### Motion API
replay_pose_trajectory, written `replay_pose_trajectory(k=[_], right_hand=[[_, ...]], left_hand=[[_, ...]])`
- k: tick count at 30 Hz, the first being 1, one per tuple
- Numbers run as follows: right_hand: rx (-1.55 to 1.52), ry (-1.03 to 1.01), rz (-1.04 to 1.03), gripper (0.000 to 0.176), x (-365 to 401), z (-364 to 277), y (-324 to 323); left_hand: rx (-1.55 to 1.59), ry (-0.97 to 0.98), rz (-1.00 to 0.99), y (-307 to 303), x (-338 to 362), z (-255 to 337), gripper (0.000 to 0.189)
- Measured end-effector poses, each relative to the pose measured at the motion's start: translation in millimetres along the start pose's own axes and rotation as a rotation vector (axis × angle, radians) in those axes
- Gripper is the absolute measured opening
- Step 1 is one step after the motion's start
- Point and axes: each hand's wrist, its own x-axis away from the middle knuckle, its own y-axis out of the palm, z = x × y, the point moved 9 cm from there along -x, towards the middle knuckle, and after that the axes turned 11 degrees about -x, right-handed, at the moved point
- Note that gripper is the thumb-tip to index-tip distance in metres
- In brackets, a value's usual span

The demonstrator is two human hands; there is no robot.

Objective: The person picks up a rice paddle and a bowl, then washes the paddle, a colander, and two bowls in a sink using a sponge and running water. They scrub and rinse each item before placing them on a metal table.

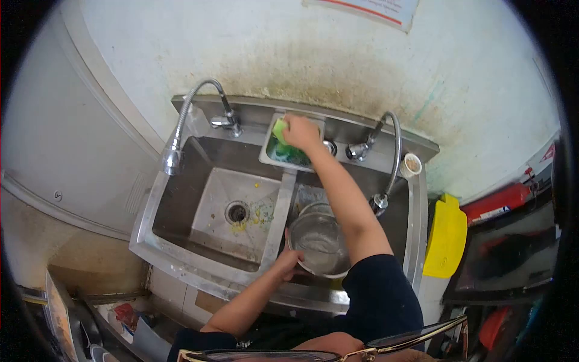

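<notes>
My right hand (300,133) is closed on a light green sponge (280,130) above a rectangular metal tray (271,161). Green, soapy liquid shows inside that tray, which sits at the back between the two basins. Lower down, my left hand (291,263) grips the left rim of a round metal bowl (319,241) in the right basin. The bowl is tilted. Part of another round metal item (316,207) shows behind it, partly hidden by my right forearm.
The left basin (229,187) has yellow food bits around its drain. Flexible faucets stand at left (226,122) and right (362,149). A white cup (411,165) sits at the right corner, near a yellow plastic object (445,235) and a red fire extinguisher (497,203).
</notes>
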Motion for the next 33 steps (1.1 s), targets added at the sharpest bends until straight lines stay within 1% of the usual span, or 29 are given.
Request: replay_pose_trajectory(k=[1,2,3,4,5,6,7,8,10,11,12,13,14,15,16,17,18,19,20,21,22,23,24,25,27,29,31,33], right_hand=[[-0.039,0.016,0.075,0.026,11,-6,-22],[-0.045,0.043,0.065,0.026,30,-9,-34],[-0.114,0.085,0.118,0.026,55,-11,-52],[-0.183,0.124,0.175,0.026,82,-7,-64],[-0.248,0.192,0.17,0.026,117,7,-61],[-0.31,0.257,0.167,0.026,158,23,-52],[-0.38,0.328,0.182,0.027,198,39,-37],[-0.38,0.415,0.175,0.027,238,69,-3],[-0.732,0.682,0.18,0.027,296,106,72],[-0.685,0.613,0.224,0.029,295,109,87],[-0.638,0.546,0.266,0.031,296,104,97],[-0.829,0.668,0.164,0.033,299,94,122],[-1.022,0.781,0.058,0.035,304,83,142],[-1.033,0.785,0.068,0.035,307,74,126],[-1.066,0.69,-0.126,0.037,306,45,112],[-1.091,0.591,-0.321,0.038,309,20,108],[-1.163,0.618,-0.396,0.037,310,19,110],[-1.166,0.63,-0.397,0.037,304,14,99],[-1.186,0.719,-0.237,0.036,293,13,76],[-1.202,0.792,-0.078,0.035,285,15,63],[-1.137,0.641,-0.066,0.033,280,5,62],[-1.141,0.628,-0.074,0.033,285,2,68],[-1.178,0.482,-0.064,0.033,283,-16,61],[-1.214,0.338,-0.058,0.033,280,-33,54],[-1.191,0.305,-0.078,0.033,278,-44,54],[-1.233,0.346,-0.145,0.034,274,-49,67],[-1.235,0.335,-0.166,0.035,271,-57,71],[-1.237,0.33,-0.193,0.035,270,-62,82]], left_hand=[[-0.018,0.025,0.004,3,5,6,0.089],[-0.038,0.049,0.01,5,9,11,0.094],[-0.038,0.028,0.008,8,12,12,0.094],[-0.058,0.065,0.03,7,16,19,0.097],[-0.081,0.104,0.05,6,20,22,0.099],[-0.084,0.094,0.047,5,19,17,0.099],[-0.07,0.154,0.051,4,16,18,0.101],[-0.059,0.217,0.056,4,15,22,0.104],[-0.095,0.185,0.039,15,21,27,0.105],[-0.129,0.149,0.027,22,26,25,0.106],[-0.152,0.208,0.032,29,30,27,0.102],[-0.165,0.2,0.03,27,24,22,0.102],[-0.153,0.168,0.075,12,13,17,0.099],[-0.142,0.137,0.122,-1,7,15,0.095],[-0.182,0.136,0.103,11,30,38,0.089],[-0.19,0.127,0.107,12,34,37,0.089],[-0.144,0.154,0.102,16,36,37,0.087],[-0.096,0.177,0.095,21,40,34,0.085],[-0.097,0.167,0.096,25,48,33,0.085],[-0.108,0.161,0.143,23,61,39,0.085],[-0.119,0.164,0.192,20,72,50,0.084],[-0.123,0.166,0.243,13,79,58,0.083],[-0.189,0.273,0.202,9,88,67,0.086],[-0.184,0.279,0.218,4,91,66,0.086],[-0.246,0.35,0.265,-2,98,71,0.091],[-0.225,0.369,0.285,-7,104,75,0.092],[-0.197,0.385,0.307,-13,110,79,0.093],[-0.195,0.337,0.311,-17,116,79,0.094]])
